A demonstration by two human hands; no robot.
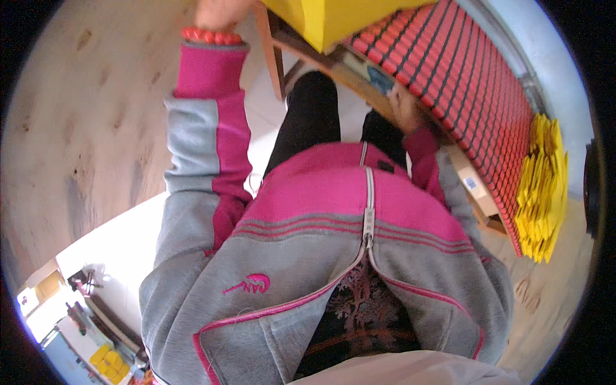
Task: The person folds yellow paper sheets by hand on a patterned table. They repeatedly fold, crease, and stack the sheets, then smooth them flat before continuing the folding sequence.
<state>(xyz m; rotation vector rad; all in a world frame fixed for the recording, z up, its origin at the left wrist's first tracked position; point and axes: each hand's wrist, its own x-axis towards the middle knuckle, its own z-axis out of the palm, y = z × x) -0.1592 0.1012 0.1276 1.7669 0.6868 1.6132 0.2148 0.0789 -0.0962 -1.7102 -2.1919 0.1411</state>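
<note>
I look down my own pink and grey zip jacket (321,256) and black trousers (308,122). My left hand (218,13) is raised at the top edge, with a red bead bracelet (212,35) on the wrist. It is next to a yellow box (321,22), and its fingers are cut off by the frame. My right hand (403,106) lies against the edge of a wooden table (333,67), just below a red tray (475,83) of many small red cylinders. Its fingers are partly hidden, so I cannot see a grip.
A stack of yellow pieces (542,192) sits to the right of the red tray. A cardboard box (475,186) is under the table. A wooden table leg (273,58) stands by my knees. A pale wooden panel (77,128) fills the left. Small items (109,362) lie lower left.
</note>
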